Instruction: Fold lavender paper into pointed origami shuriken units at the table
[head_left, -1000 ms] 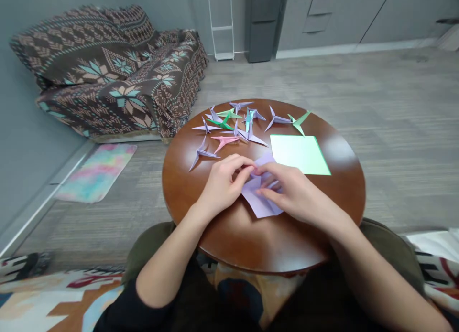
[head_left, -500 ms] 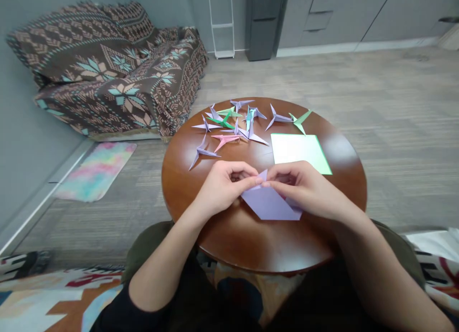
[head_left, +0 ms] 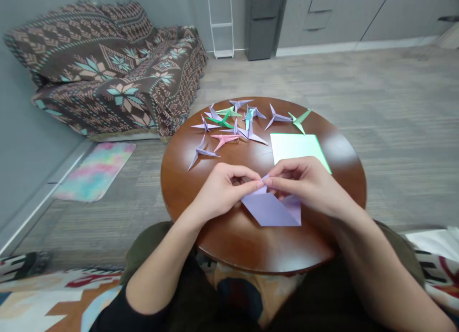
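A partly folded purple sheet of origami paper [head_left: 270, 211] is held over the near half of the round table. My left hand [head_left: 229, 188] pinches its upper edge between thumb and fingers. Close beside it, my right hand [head_left: 304, 184] pinches the same edge, the two thumb tips almost meeting. The sheet's lower part hangs toward me, with a folded flap at its right side. Beyond my right hand lies a stack of pale green square paper [head_left: 294, 146], its near edge partly hidden by that hand.
Several folded paper pieces, among them a pink one [head_left: 224, 140], a dark green one [head_left: 224, 119] and a light green one [head_left: 300, 121], lie on the far half of the brown table [head_left: 229, 253]. A covered sofa [head_left: 118, 79] and a colourful mat [head_left: 95, 172] are at left.
The purple paper has been turned so its lower flap faces me. My right hand has moved from across the sheet to its upper edge, beside the left.
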A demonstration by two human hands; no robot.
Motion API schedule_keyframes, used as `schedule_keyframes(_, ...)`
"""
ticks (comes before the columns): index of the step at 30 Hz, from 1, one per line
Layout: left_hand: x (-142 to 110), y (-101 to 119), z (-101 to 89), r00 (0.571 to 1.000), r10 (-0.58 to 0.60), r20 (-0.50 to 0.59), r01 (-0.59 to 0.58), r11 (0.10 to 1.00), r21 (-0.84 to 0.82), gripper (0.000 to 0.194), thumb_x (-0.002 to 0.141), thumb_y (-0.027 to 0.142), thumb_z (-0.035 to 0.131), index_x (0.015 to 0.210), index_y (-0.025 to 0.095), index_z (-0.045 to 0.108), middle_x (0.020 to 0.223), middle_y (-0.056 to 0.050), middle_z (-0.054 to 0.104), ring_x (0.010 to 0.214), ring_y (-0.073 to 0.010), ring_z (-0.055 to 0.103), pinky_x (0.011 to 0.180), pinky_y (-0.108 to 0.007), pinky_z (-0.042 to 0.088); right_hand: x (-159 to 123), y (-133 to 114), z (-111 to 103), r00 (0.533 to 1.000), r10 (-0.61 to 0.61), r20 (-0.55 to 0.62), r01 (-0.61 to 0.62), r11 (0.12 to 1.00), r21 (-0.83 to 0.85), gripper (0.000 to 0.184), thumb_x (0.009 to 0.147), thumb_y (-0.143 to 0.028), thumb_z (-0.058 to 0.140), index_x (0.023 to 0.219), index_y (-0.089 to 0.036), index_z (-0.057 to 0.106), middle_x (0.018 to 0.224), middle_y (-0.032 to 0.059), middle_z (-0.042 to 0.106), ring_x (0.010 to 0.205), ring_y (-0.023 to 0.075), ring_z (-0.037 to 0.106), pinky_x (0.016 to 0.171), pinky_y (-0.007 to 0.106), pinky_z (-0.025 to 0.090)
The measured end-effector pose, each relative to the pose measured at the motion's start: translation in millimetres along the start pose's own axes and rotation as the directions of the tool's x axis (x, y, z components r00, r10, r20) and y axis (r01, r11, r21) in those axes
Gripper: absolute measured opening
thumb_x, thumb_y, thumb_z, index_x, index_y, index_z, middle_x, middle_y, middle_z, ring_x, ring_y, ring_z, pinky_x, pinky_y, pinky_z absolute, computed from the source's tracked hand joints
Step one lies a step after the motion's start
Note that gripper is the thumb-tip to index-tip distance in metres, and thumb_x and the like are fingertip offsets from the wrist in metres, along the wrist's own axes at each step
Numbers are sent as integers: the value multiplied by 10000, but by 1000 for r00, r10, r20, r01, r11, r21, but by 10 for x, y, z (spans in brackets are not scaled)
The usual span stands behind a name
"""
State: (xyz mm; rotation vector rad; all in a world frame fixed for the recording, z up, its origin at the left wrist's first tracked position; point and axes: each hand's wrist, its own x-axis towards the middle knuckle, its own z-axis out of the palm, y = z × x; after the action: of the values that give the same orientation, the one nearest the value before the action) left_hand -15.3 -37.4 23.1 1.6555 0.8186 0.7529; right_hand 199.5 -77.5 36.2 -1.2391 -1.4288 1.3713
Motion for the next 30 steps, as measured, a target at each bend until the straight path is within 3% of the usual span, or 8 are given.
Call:
schedule_keyframes(11, 11, 36, 10, 1000, 18, 20, -18, 1000, -2, 163, 884, 307, 768, 815, 169, 821, 779, -46, 780, 698, -161, 666, 657, -254, 487, -21, -37, 73, 999, -24, 29, 24, 1000, -6, 213, 815, -316, 839, 774, -187, 675, 590, -26, 668, 488, 104, 598, 471, 205, 460)
schedule_keyframes(13, 59, -23, 6, 989, 47, -139, -56, 997, -55, 187, 909, 325, 723, 849, 174, 814, 834, -61, 783, 769, -176, 692, 713, -261, 520, -6, -42, 71, 999, -38, -26, 39, 999, 37, 231, 812, -332, 838, 786, -197, 652, 607, -14, 696, 494, 119, 633, 483, 218, 496)
schedule_keyframes(17, 86, -88, -79, 833, 37, -552, -183, 960, -212, 79, 823, 181, 673, 829, 203, 749, 753, -11, 693, 676, -117, 621, 626, -206, 485, 56, 4, 32, 963, -64, -260, 107, 982, 156, 264, 772, -332, 853, 770, -215, 616, 682, 28, 766, 578, 179, 731, 586, 297, 606)
schedule_keyframes(19, 11, -8, -86, 902, -23, -431, -105, 957, -271, 145, 762, 135, 614, 637, 182, 670, 585, 8, 582, 506, -85, 497, 465, -189, 350, 90, 46, 9, 924, -79, -374, 169, 962, 216, 256, 761, -306, 855, 775, -219, 614, 701, 23, 773, 616, 192, 755, 630, 321, 627)
schedule_keyframes(21, -102, 127, 5, 988, -94, -124, 49, 945, -322, 210, 767, 162, 580, 580, 165, 677, 525, -17, 578, 450, -87, 481, 412, -198, 297, 115, 86, 2, 882, -93, -461, 233, 938, 255, 225, 781, -282, 839, 783, -220, 623, 721, 16, 773, 654, 186, 763, 649, 312, 623)
schedule_keyframes(23, -196, 239, 199, 964, -183, 190, 245, 890, -386, 186, 816, 217, 623, 744, 141, 778, 688, -82, 714, 508, -126, 582, 420, -218, 377, 126, 119, 22, 861, -95, -499, 260, 926, 273, 198, 809, -271, 827, 785, -217, 638, 774, 19, 775, 679, 164, 747, 631, 281, 597)
schedule_keyframes(26, -201, 239, 559, 964, -264, -4, 215, 793, -571, 309, 874, 269, 721, 1161, 172, 780, 1067, -116, 758, 755, -157, 674, 604, -254, 545, 118, 151, 103, 847, -92, -523, 269, 924, 272, 181, 818, -271, 840, 788, -218, 670, 743, -13, 704, 626, 117, 649, 566, 241, 522)
schedule_keyframes(30, -19, 77, 813, 931, -299, -210, -4, 566, -825, 176, 904, 266, 747, 1039, 154, 759, 1090, -105, 748, 1021, -196, 692, 900, -310, 545, 90, 174, 237, 881, -73, -467, 243, 918, 314, 190, 809, -302, 862, 800, -214, 694, 695, -35, 629, 552, 91, 534, 488, 228, 421)
